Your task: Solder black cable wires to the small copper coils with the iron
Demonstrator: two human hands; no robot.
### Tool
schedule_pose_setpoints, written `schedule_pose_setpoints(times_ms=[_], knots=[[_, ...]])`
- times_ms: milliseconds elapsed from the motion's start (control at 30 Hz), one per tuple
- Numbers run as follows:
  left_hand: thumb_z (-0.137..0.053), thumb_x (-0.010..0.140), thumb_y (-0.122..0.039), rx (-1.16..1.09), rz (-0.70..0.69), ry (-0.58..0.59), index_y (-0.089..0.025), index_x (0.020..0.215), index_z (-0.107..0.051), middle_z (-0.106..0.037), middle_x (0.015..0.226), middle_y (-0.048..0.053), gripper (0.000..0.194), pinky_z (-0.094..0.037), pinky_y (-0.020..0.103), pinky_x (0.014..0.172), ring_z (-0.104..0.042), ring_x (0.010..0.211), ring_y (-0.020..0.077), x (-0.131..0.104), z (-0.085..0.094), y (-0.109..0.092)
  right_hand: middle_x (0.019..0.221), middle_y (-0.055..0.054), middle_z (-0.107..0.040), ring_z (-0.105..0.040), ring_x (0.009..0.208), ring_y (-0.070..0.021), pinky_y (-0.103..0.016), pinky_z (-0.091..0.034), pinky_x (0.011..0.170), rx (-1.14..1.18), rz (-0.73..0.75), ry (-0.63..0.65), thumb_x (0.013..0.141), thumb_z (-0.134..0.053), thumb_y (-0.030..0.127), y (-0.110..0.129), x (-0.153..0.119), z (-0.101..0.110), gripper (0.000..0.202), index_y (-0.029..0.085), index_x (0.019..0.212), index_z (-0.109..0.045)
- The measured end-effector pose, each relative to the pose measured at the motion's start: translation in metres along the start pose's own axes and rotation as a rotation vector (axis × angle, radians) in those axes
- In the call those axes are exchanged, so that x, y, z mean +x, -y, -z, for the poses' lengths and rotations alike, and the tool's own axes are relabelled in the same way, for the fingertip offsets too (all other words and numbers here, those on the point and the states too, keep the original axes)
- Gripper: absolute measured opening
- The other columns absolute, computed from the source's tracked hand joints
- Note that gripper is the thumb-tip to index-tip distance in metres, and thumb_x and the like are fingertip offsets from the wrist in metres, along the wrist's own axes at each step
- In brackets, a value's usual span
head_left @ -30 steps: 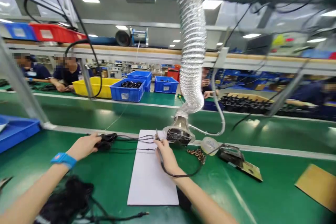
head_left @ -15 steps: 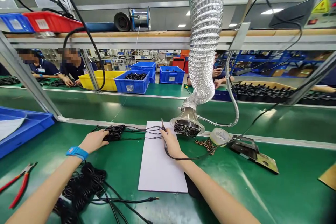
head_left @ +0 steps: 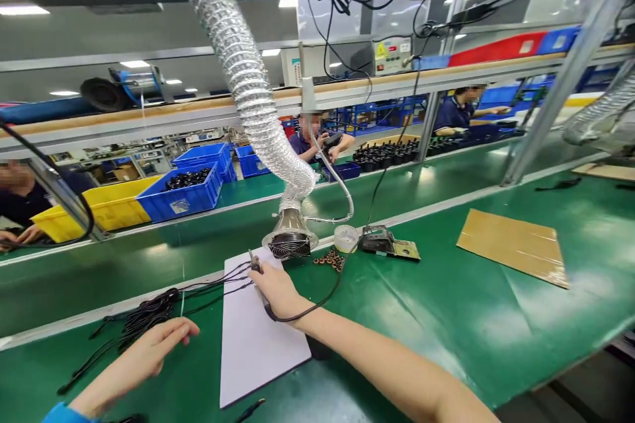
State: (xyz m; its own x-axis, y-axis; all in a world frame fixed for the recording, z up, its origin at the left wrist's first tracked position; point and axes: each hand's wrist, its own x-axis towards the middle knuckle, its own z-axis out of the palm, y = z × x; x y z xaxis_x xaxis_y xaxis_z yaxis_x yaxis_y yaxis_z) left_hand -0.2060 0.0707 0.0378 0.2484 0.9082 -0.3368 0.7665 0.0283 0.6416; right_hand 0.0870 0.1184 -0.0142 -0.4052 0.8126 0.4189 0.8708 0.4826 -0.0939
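Note:
My right hand grips a soldering iron over a white board, its tip pointing away from me and its cord looping back over my wrist. Near the iron, the thin ends of several black cables reach onto the board's left edge; their coiled bundle lies to the left on the green bench. Just in front of that bundle is my left hand, fingers pinched together. A thin strand of solder wire comes down to those fingers; the exact grip is hidden.
A fume extractor hose ends just behind the board. Small copper-coloured parts, a round clear container and a soldering iron stand sit to its right. Further right lies brown cardboard. Co-workers sit beyond the bench.
The view has swung to the right. My left hand has come off the cable bundle toward me. My right hand still holds the soldering iron by the cable ends.

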Motion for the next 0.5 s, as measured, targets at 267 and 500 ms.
schedule_pose_setpoints(times_ms=[267, 500], knots=[[-0.039, 0.09, -0.064, 0.02, -0.226, 0.095, -0.016, 0.074, -0.063, -0.046, 0.065, 0.0, 0.056, -0.035, 0.026, 0.062, -0.043, 0.066, 0.0153, -0.02, -0.094, -0.095, 0.083, 0.0, -0.056, -0.05, 0.065, -0.0125, -0.026, -0.029, 0.058, -0.03, 0.025, -0.129, 0.094, -0.055, 0.022, -0.039, -0.12, 0.054, 0.008, 0.024, 0.097, -0.061], [-0.04, 0.09, -0.06, -0.219, -0.127, 0.29, -0.016, 0.09, -0.06, -0.054, 0.065, -0.002, 0.048, -0.028, 0.022, 0.043, -0.038, 0.043, 0.0083, -0.001, -0.159, -0.148, 0.08, -0.003, -0.057, -0.055, 0.062, -0.0128, -0.026, -0.035, 0.059, -0.043, -0.137, -0.196, 0.101, -0.042, 0.021, -0.128, -0.174, 0.08, 0.024, 0.02, 0.106, -0.065]])
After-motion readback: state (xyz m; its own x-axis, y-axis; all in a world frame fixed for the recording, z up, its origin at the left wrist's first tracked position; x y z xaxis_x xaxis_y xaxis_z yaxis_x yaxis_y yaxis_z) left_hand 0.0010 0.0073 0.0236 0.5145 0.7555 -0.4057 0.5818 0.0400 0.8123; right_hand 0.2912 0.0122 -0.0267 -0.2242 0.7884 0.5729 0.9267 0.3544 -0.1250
